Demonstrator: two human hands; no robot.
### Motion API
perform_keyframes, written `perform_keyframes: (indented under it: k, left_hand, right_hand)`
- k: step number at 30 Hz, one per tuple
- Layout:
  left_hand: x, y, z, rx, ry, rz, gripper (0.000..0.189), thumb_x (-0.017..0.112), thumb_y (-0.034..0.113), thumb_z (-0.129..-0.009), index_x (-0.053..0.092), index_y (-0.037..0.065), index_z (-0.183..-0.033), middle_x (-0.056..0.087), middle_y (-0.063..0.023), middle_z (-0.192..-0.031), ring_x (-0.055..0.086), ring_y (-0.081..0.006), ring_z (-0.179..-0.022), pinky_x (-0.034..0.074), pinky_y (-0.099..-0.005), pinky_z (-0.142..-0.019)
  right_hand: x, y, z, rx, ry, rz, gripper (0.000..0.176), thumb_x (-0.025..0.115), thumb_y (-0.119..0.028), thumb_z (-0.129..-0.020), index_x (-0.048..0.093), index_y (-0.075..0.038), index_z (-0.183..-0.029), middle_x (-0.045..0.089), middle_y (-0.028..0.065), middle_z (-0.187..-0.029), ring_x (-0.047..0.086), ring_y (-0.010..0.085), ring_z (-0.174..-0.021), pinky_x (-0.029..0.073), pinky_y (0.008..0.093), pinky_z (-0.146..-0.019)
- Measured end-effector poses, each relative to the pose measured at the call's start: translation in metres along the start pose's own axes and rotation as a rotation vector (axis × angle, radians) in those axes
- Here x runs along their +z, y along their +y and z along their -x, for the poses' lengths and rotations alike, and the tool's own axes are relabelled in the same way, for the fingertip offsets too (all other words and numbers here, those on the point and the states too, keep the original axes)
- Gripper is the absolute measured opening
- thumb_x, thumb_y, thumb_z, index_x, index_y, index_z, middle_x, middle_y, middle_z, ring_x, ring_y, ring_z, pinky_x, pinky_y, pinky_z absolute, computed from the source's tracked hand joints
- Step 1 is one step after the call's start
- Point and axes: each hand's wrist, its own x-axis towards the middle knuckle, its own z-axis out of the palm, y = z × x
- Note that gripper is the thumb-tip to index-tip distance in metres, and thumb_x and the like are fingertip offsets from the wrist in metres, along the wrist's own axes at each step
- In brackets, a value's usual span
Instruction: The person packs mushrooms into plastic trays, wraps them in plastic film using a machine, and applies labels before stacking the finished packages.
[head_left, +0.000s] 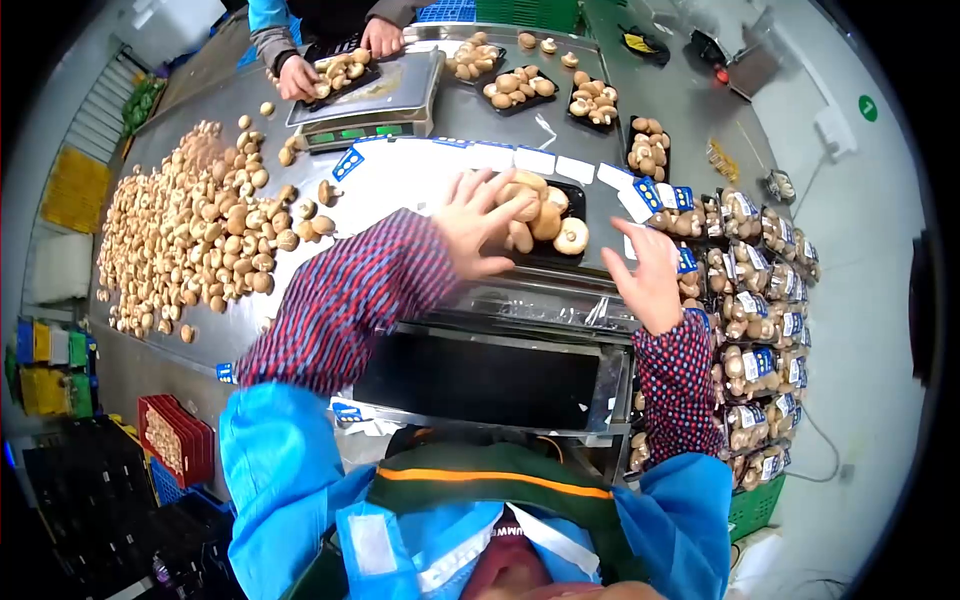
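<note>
A black tray [577,200] heaped with brown mushrooms [548,215] sits in front of me. My left hand [472,222] is at its left side, fingers spread, their tips overlapping the mushrooms in this view. On the other side, my right hand [650,278] is held apart from the tray with thumb and fingers open and nothing between them. Just beyond the tray, a row of white labels [535,160] lies along the worktop. Below it runs a metal wrapping machine [540,305] with a dark flat plate [478,378] nearer my body.
A big pile of loose mushrooms [190,220] covers the left worktop. Across from me, a co-worker's hands [298,78] handle a filled tray on a scale [375,100]. More filled trays [518,90] stand at the back. Wrapped, labelled packs [750,315] are stacked on the right.
</note>
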Motion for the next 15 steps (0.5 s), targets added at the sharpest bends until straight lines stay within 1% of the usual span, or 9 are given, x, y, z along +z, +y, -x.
perform_keyframes:
  k: [2,4,6,8,11,12,13,14,15]
  left_hand:
    - [-0.035,0.013,0.044,-0.254,0.018,-0.03,0.067,0.072,0.035,-0.068,0.047,0.012,-0.126,0.046,-0.0182,-0.12,0.043,-0.0365,-0.113,0.028,-0.0524,-0.097]
    - [-0.036,0.013,0.099,-0.536,-0.009,-0.412,0.046,0.071,0.037,-0.068,0.063,0.006,-0.1,0.055,-0.0159,-0.101,0.048,-0.0331,-0.101,0.033,-0.0493,-0.092]
    - [-0.02,0.006,0.127,-0.621,-0.045,-0.386,0.037,0.069,0.04,-0.071,0.067,0.004,-0.076,0.059,-0.015,-0.087,0.05,-0.0312,-0.092,0.035,-0.0466,-0.087]
    - [-0.001,0.001,0.118,-0.687,-0.188,-0.312,0.044,0.064,0.047,-0.074,0.067,0.003,-0.069,0.06,-0.0158,-0.081,0.05,-0.0299,-0.09,0.034,-0.0433,-0.086]
    - [-0.003,-0.026,0.114,-0.728,-0.206,0.03,0.044,0.065,0.046,-0.074,0.066,0.002,-0.065,0.06,-0.0126,-0.066,0.057,-0.0231,-0.07,0.043,-0.0359,-0.067]
    - [-0.006,-0.037,0.124,-0.796,-0.221,0.257,0.044,0.065,0.044,-0.074,0.066,0.002,-0.064,0.06,-0.0112,-0.06,0.058,-0.0209,-0.061,0.045,-0.0334,-0.058]
    - [-0.022,-0.038,0.135,-0.746,-0.181,0.472,0.039,0.065,0.038,-0.075,0.063,0.001,-0.063,0.055,-0.0081,-0.053,0.053,-0.0175,-0.047,0.042,-0.0307,-0.046]
    - [-0.033,-0.03,0.148,-0.817,-0.14,0.557,0.037,0.065,0.035,-0.077,0.059,0.001,-0.062,0.051,-0.0037,-0.052,0.049,-0.013,-0.049,0.041,-0.0273,-0.049]
    - [-0.044,-0.025,0.16,-0.992,-0.254,0.844,0.03,0.063,0.031,-0.081,0.058,0.003,-0.069,0.047,0.0003,-0.054,0.041,-0.0087,-0.048,0.035,-0.0242,-0.046]
  right_hand:
    - [0.005,0.013,0.032,0.33,-0.181,0.222,0.03,0.06,-0.033,-0.081,0.063,-0.005,-0.092,0.056,0.0117,-0.083,0.05,0.0296,-0.082,0.034,0.0402,-0.08]
    - [0.011,0.013,0.067,0.363,-0.218,0.54,0.036,0.06,-0.041,-0.079,0.066,-0.006,-0.08,0.054,0.0109,-0.077,0.05,0.0295,-0.078,0.033,0.0411,-0.078]
    - [0.032,-0.001,0.081,0.353,-0.186,0.463,0.042,0.059,-0.047,-0.078,0.066,-0.007,-0.074,0.056,0.011,-0.078,0.051,0.0293,-0.08,0.034,0.0418,-0.077]
    - [0.043,-0.007,0.07,0.331,-0.318,0.483,0.043,0.06,-0.047,-0.077,0.066,-0.005,-0.075,0.059,0.0128,-0.076,0.055,0.0285,-0.079,0.04,0.0401,-0.072]
    - [0.045,0.0,0.058,0.515,-0.333,-0.154,0.03,0.064,-0.028,-0.079,0.062,0.002,-0.074,0.062,0.0135,-0.071,0.059,0.027,-0.059,0.045,0.0322,-0.056]
    - [0.044,0.013,0.07,0.545,-0.32,-0.395,0.023,0.061,-0.021,-0.083,0.058,-0.001,-0.071,0.054,0.0055,-0.06,0.051,0.0165,-0.049,0.04,0.0269,-0.047]
    - [0.028,0.01,0.078,0.823,-0.339,-0.768,0.02,0.058,-0.019,-0.085,0.055,-0.005,-0.071,0.048,0.0015,-0.058,0.044,0.0115,-0.046,0.036,0.0249,-0.043]
    - [0.011,0.002,0.086,1.103,-0.351,-1.146,0.019,0.056,-0.017,-0.087,0.052,-0.008,-0.071,0.042,-0.0025,-0.055,0.038,0.0065,-0.044,0.032,0.0229,-0.04]
    - [0.001,-0.006,0.1,1.151,-0.315,-1.412,0.018,0.054,-0.015,-0.088,0.049,-0.01,-0.072,0.038,-0.0045,-0.055,0.033,0.0048,-0.043,0.029,0.022,-0.038]
